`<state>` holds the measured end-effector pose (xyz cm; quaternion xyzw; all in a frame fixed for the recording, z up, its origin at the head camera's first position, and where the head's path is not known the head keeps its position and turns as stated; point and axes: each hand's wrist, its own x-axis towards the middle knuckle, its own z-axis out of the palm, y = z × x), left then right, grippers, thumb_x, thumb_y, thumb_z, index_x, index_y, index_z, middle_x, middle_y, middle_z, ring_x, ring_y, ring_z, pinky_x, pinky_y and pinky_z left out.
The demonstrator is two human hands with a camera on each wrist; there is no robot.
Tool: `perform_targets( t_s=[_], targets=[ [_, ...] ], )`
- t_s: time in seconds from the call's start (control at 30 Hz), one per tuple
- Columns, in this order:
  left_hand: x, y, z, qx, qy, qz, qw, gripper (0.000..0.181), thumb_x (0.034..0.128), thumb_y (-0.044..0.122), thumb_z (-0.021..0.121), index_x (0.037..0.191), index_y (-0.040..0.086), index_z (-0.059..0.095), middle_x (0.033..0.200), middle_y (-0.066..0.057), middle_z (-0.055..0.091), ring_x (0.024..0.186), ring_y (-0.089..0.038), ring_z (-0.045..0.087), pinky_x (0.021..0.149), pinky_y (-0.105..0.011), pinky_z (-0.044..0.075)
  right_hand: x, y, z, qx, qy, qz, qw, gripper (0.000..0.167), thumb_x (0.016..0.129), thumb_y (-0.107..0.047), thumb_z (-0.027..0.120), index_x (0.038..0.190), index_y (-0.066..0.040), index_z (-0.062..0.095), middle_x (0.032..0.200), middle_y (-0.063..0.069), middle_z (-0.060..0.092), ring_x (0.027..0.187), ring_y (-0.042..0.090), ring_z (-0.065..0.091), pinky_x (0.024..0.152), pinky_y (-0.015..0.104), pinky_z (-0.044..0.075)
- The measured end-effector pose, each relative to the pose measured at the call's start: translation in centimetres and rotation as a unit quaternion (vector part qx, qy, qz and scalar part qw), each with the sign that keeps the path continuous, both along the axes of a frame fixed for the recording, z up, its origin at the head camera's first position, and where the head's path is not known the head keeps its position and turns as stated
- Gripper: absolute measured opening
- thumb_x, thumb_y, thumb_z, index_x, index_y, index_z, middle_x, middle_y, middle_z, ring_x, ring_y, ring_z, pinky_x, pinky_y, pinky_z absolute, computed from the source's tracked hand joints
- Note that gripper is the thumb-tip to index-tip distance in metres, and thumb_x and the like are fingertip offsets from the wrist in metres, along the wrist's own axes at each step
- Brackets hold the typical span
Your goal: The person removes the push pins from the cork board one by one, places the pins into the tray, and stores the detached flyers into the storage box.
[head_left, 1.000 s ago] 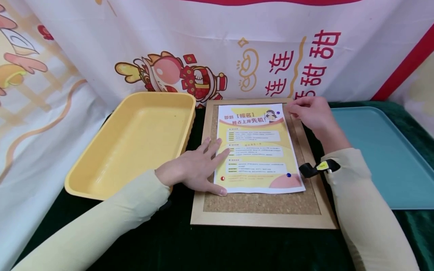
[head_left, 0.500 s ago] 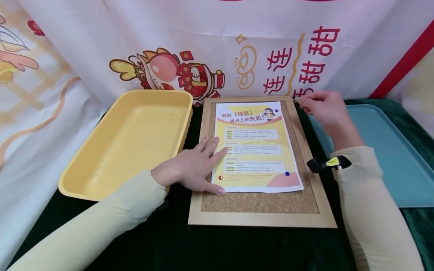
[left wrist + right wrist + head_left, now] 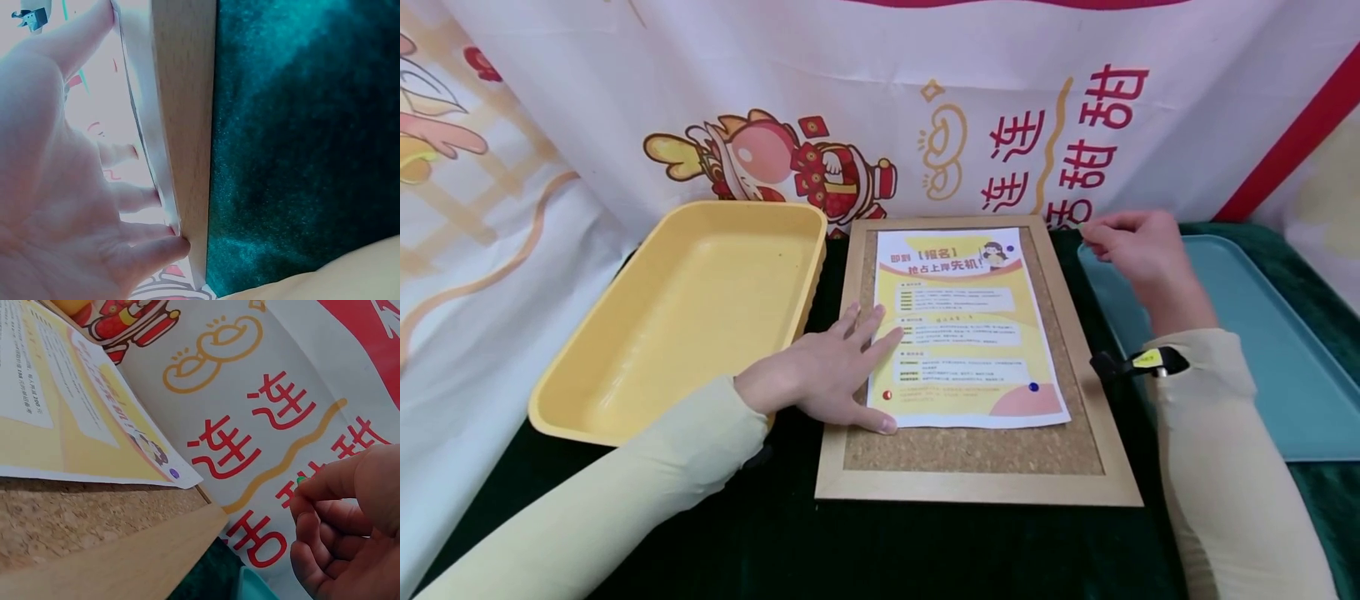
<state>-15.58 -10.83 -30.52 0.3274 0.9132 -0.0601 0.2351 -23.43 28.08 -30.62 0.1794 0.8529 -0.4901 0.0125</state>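
Your poster (image 3: pixel 958 354), yellow w/ white boxes & pink arcs, lies on the grainy cork board (image 3: pixel 977 454), blue pins (image 3: pixel 1033 387) nr its 2 R corners, red pin (image 3: pixel 887 395) nr bottom L. Your L hand (image 3: pixel 835 379), fingers spread wide, rests on its L edge; your R hand (image 3: pixel 1146 254) pinches a tiny green bit (image 3: pixel 301 480) nr the blue tray (image 3: pixel 1262 350). Smooth wood frame (image 3: pixel 977 488), glossy yellow tub (image 3: pixel 692 308), dk green velvety cloth (image 3: pixel 850 550), white printed backdrop (image 3: pixel 850 58).

Two hands (image 3: pixel 835 373) (image 3: pixel 1142 254) — one poster (image 3: pixel 966 329), one corkboard (image 3: pixel 973 450), two trays (image 3: pixel 685 317) (image 3: pixel 1255 333), three pushpins (image 3: pixel 887 395) (image 3: pixel 1033 387) (image 3: pixel 1010 248) — one small green piece (image 3: pixel 301 479).
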Motion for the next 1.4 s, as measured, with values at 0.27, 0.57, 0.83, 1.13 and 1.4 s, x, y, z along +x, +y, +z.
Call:
perform_targets(
  t_s=[0.27, 0.57, 0.83, 1.13, 1.4],
  targets=[
    [0.0, -0.1, -0.1, 0.003, 0.001, -0.001, 1.0000, 0.116, 0.0900, 0.085, 0.057, 0.173, 0.022, 0.005, 0.180, -0.015, -0.008, 0.166, -0.044, -0.003, 0.124, -0.056, 0.037, 0.2, 1.5, -0.3, -0.021, -0.009, -0.011, 0.9997, 0.063, 0.103, -0.057, 0.061, 0.153, -0.019, 0.059, 0.117, -0.012, 0.059, 0.110, 0.013, 0.051, 0.108, 0.041, 0.047],
    [-0.1, -0.2, -0.4, 0.014, -0.002, -0.004, 0.9999, 0.115, 0.0912, 0.082, 0.058, 0.173, 0.022, 0.006, 0.180, -0.015, -0.008, 0.166, -0.044, -0.003, 0.124, -0.055, 0.038, 0.3, 3.0, -1.1, -0.028, -0.022, -0.019, 0.9992, 0.067, 0.102, -0.059, 0.061, 0.156, -0.019, 0.056, 0.117, -0.013, 0.060, 0.111, 0.013, 0.050, 0.112, 0.043, 0.045],
    [0.0, -0.2, -0.4, 0.012, 0.000, 0.000, 0.9999, 0.115, 0.0908, 0.083, 0.058, 0.173, 0.022, 0.005, 0.180, -0.014, -0.008, 0.166, -0.044, -0.003, 0.123, -0.055, 0.040, 0.3, 4.1, -2.1, 0.000, -0.042, -0.023, 0.9988, 0.066, 0.102, -0.060, 0.061, 0.153, -0.018, 0.059, 0.123, -0.007, 0.059, 0.114, 0.017, 0.049, 0.106, 0.043, 0.044],
    [0.0, -0.2, -0.3, 0.010, 0.000, 0.002, 0.9999, 0.115, 0.0906, 0.083, 0.057, 0.173, 0.022, 0.005, 0.180, -0.014, -0.009, 0.166, -0.044, -0.005, 0.126, -0.055, 0.036, 0.1, 4.7, -3.1, 0.017, -0.075, -0.033, 0.9965, 0.062, 0.106, -0.054, 0.055, 0.149, -0.010, 0.061, 0.134, 0.008, 0.058, 0.117, 0.024, 0.051, 0.100, 0.039, 0.044],
    [0.1, -0.2, -0.2, 0.011, 0.001, 0.003, 0.9999, 0.115, 0.0910, 0.083, 0.057, 0.173, 0.022, 0.004, 0.180, -0.014, -0.009, 0.166, -0.044, -0.005, 0.126, -0.055, 0.036, -0.1, 5.1, -3.4, 0.012, -0.083, -0.046, 0.9954, 0.051, 0.107, -0.047, 0.057, 0.140, -0.010, 0.068, 0.104, -0.005, 0.065, 0.113, 0.026, 0.053, 0.093, 0.036, 0.045]
  ],
)
